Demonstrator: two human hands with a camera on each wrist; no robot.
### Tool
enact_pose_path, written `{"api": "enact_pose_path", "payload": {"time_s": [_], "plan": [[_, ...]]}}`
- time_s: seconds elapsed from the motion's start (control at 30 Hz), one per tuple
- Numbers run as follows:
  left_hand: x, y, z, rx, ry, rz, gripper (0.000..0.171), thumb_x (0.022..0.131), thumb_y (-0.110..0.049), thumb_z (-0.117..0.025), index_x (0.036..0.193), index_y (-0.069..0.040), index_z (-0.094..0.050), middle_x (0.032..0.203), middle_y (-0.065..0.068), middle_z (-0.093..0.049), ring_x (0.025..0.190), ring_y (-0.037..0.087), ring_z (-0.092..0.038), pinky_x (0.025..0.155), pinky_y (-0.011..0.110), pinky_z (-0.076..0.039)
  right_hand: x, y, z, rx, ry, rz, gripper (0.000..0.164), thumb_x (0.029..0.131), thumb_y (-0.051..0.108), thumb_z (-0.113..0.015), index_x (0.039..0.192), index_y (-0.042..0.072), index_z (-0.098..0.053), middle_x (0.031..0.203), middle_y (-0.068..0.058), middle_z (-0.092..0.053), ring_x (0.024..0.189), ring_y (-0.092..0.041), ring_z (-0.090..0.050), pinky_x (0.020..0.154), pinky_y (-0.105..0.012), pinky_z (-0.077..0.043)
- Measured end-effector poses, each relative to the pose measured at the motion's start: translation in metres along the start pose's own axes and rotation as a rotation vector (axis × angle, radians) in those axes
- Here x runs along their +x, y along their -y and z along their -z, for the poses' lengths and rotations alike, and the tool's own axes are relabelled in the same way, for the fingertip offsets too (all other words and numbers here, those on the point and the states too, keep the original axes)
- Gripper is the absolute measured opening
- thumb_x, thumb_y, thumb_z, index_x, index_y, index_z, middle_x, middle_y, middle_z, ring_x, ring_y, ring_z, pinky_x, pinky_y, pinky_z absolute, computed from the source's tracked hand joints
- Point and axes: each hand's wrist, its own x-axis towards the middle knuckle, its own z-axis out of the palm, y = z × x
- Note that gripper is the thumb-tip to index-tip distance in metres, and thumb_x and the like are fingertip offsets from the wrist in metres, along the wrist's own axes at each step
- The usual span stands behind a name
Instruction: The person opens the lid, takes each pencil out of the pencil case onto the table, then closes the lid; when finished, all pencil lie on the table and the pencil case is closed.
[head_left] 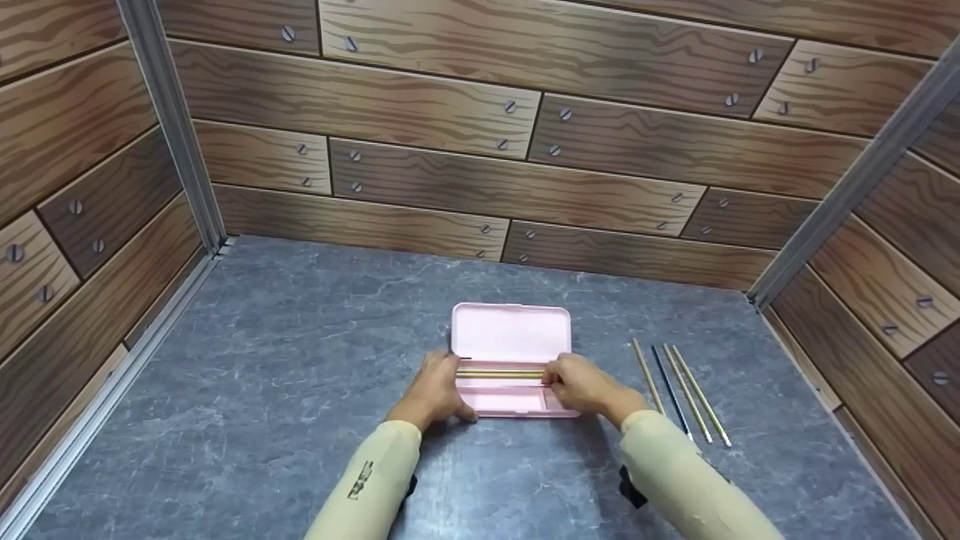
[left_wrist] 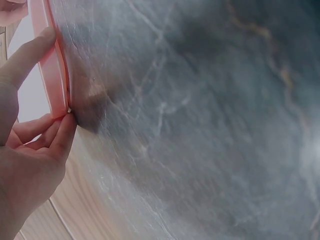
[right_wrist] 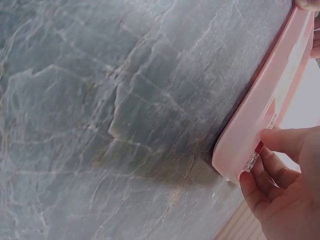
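Observation:
A pink pencil case lies on the table with its lid raised at the back. Pencils lie lengthwise in its rear compartment, between the two hands. My left hand grips the case's left end; in the left wrist view its thumb rests on the front wall and the fingers are at the corner. At the right end, my right hand reaches over the rim. In the right wrist view, thumb and fingers pinch a pencil by its silver-banded end, close over the case's edge.
Several loose pencils, among them a dark one and a gold one, lie on the grey marbled table right of the case, near my right forearm. Wood-patterned walls with metal corner posts enclose the table.

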Motion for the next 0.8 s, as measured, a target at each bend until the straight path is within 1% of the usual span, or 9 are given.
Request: {"api": "enact_pose_path", "payload": {"time_s": [0.1, 0.33, 0.57, 0.63, 0.8], "plan": [[0.000, 0.000, 0.000, 0.004, 0.000, 0.004, 0.088, 0.054, -0.014, -0.099, 0.132, 0.001, -0.061, 0.134, 0.021, -0.056, 0.129, 0.034, -0.048, 0.115, 0.047, -0.040, 0.000, 0.000, 0.000, 0.004, 0.006, -0.007, 0.016, 0.080, -0.008, -0.060, 0.087, 0.000, -0.072, 0.077, -0.009, -0.061, 0.071, -0.016, -0.052, 0.065, -0.035, -0.050], [0.000, 0.002, -0.001, 0.014, -0.015, -0.034, 0.085, 0.052, -0.015, -0.100, 0.127, 0.003, -0.062, 0.129, 0.021, -0.057, 0.125, 0.035, -0.049, 0.113, 0.047, -0.042, -0.001, -0.001, 0.001, 0.011, 0.012, -0.032, 0.017, 0.081, -0.009, -0.060, 0.087, 0.001, -0.072, 0.078, -0.007, -0.060, 0.072, -0.015, -0.051, 0.066, -0.034, -0.049], [-0.001, 0.001, -0.002, 0.016, -0.016, -0.029, 0.085, 0.052, -0.016, -0.100, 0.126, 0.004, -0.062, 0.128, 0.021, -0.057, 0.124, 0.035, -0.050, 0.112, 0.048, -0.043, -0.006, -0.008, 0.006, 0.003, -0.019, 0.013, 0.014, 0.081, -0.009, -0.061, 0.085, 0.002, -0.069, 0.078, -0.007, -0.059, 0.072, -0.013, -0.050, 0.065, -0.032, -0.047], [-0.001, 0.001, -0.002, 0.021, -0.021, -0.039, 0.085, 0.052, -0.016, -0.100, 0.126, 0.004, -0.062, 0.128, 0.022, -0.058, 0.124, 0.036, -0.050, 0.112, 0.047, -0.044, -0.009, -0.011, 0.009, 0.013, -0.031, 0.026, 0.013, 0.081, -0.009, -0.061, 0.085, 0.001, -0.068, 0.078, -0.010, -0.060, 0.072, -0.014, -0.050, 0.065, -0.031, -0.046], [-0.001, 0.001, 0.000, 0.037, -0.027, -0.044, 0.085, 0.052, -0.016, -0.100, 0.126, 0.004, -0.062, 0.127, 0.022, -0.059, 0.124, 0.035, -0.051, 0.111, 0.047, -0.045, -0.016, -0.019, 0.019, 0.037, -0.054, 0.048, 0.014, 0.081, -0.010, -0.059, 0.085, 0.000, -0.067, 0.080, -0.012, -0.062, 0.074, -0.017, -0.054, 0.066, -0.032, -0.048]]}}
